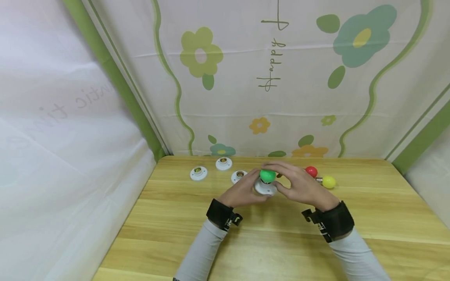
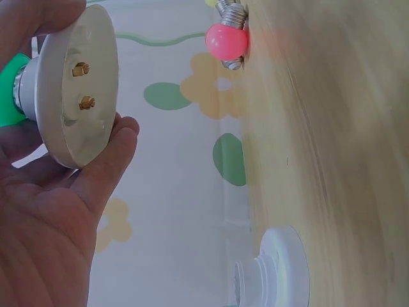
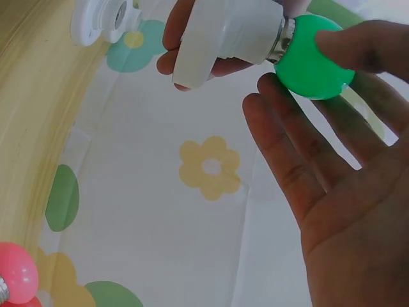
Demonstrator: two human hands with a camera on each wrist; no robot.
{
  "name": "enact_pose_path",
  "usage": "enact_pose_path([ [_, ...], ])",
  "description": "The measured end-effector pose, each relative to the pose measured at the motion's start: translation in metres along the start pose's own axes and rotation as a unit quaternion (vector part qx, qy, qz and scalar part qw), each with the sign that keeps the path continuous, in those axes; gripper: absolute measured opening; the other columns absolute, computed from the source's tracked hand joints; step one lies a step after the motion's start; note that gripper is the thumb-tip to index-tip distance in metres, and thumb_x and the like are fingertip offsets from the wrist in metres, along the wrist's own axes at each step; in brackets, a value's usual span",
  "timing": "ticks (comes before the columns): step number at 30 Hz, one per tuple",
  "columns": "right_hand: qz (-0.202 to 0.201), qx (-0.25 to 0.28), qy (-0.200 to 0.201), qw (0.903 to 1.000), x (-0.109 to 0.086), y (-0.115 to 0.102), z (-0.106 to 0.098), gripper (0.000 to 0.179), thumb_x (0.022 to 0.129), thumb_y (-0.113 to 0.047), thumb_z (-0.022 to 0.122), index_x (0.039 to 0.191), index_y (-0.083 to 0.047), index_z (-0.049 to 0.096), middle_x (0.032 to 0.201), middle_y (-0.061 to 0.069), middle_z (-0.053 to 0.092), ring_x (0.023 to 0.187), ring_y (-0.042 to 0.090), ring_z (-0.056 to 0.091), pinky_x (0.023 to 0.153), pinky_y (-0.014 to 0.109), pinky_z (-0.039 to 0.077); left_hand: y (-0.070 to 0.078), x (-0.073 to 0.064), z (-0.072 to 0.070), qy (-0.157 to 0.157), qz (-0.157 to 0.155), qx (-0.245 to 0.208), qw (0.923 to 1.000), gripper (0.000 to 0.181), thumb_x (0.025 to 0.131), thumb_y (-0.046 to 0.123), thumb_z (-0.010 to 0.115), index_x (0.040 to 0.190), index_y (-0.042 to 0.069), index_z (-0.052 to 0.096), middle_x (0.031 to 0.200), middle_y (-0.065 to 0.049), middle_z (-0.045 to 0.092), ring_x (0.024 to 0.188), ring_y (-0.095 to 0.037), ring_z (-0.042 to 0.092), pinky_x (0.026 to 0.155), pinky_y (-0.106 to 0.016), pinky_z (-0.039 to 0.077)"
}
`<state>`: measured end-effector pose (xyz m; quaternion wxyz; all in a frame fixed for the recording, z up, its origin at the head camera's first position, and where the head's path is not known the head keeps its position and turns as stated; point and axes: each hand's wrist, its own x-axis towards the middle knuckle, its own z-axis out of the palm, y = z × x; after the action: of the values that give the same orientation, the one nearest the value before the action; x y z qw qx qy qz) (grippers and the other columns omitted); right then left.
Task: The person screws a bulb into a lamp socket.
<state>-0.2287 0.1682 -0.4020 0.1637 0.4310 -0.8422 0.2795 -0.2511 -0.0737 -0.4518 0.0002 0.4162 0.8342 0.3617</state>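
Observation:
Above the table, my left hand (image 1: 242, 193) grips a white round lamp holder (image 1: 263, 189) by the edge of its base. The holder is tipped in the left wrist view, and two brass screws (image 2: 81, 69) show inside its hollow underside. A green light bulb (image 1: 268, 176) sits in the holder's socket, with a strip of its metal cap (image 3: 282, 39) still visible. My right hand (image 1: 299, 182) pinches the green bulb, thumb on one side and fingers on the other. In the right wrist view its lower fingers (image 3: 287, 150) stretch out past the bulb.
Three more white lamp holders stand on the wooden table (image 1: 168, 226): one at the left (image 1: 198, 173), one farther back (image 1: 224, 163), one beside my left hand (image 1: 238, 176). Behind my right hand lie a red bulb (image 1: 311, 171) and a yellow bulb (image 1: 329, 182). Printed cloth (image 1: 232, 105) hangs behind.

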Motion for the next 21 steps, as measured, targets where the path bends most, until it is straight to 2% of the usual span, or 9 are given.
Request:
enact_pose_path([
  [3, -0.005, -0.004, 0.002, 1.0000, 0.0001, 0.0009, 0.0010, 0.056, 0.092, -0.002, 0.080, 0.145, -0.012, 0.063, 0.147, 0.007, 0.065, 0.133, 0.028, 0.065, 0.101, 0.048, 0.061, 0.0004, 0.0000, -0.0002, -0.003, 0.001, 0.001, 1.0000, 0.082, 0.097, 0.029, 0.081, 0.164, 0.014, 0.036, 0.160, -0.009, 0.050, 0.145, -0.019, 0.052, 0.119, -0.032, 0.048],
  [6, -0.005, -0.007, 0.008, 0.9999, 0.0000, 0.0014, 0.0018, 0.055, 0.091, -0.004, 0.082, 0.143, -0.011, 0.064, 0.145, 0.009, 0.066, 0.129, 0.029, 0.067, 0.097, 0.047, 0.062, 0.0013, -0.0005, -0.0005, -0.006, -0.009, -0.002, 0.9999, 0.080, 0.096, 0.028, 0.081, 0.162, 0.013, 0.039, 0.156, -0.009, 0.053, 0.141, -0.018, 0.056, 0.116, -0.031, 0.050],
  [13, 0.004, -0.027, 0.028, 0.9992, 0.0009, 0.0006, 0.0042, 0.052, 0.089, -0.015, 0.088, 0.136, -0.010, 0.067, 0.137, 0.009, 0.067, 0.102, 0.017, 0.071, 0.078, 0.038, 0.065, 0.0025, -0.0008, -0.0007, -0.007, -0.022, -0.004, 0.9997, 0.074, 0.096, 0.027, 0.081, 0.158, 0.011, 0.043, 0.146, -0.008, 0.056, 0.129, -0.016, 0.060, 0.108, -0.027, 0.054],
  [21, 0.037, -0.049, 0.024, 0.9978, 0.0013, -0.0003, 0.0073, 0.054, 0.088, -0.025, 0.090, 0.132, -0.010, 0.064, 0.130, 0.008, 0.067, 0.102, 0.018, 0.071, 0.081, 0.040, 0.065, 0.0027, -0.0008, 0.0009, -0.015, -0.028, -0.010, 0.9995, 0.069, 0.095, 0.023, 0.082, 0.153, 0.010, 0.049, 0.143, -0.008, 0.057, 0.125, -0.014, 0.060, 0.106, -0.025, 0.054],
])
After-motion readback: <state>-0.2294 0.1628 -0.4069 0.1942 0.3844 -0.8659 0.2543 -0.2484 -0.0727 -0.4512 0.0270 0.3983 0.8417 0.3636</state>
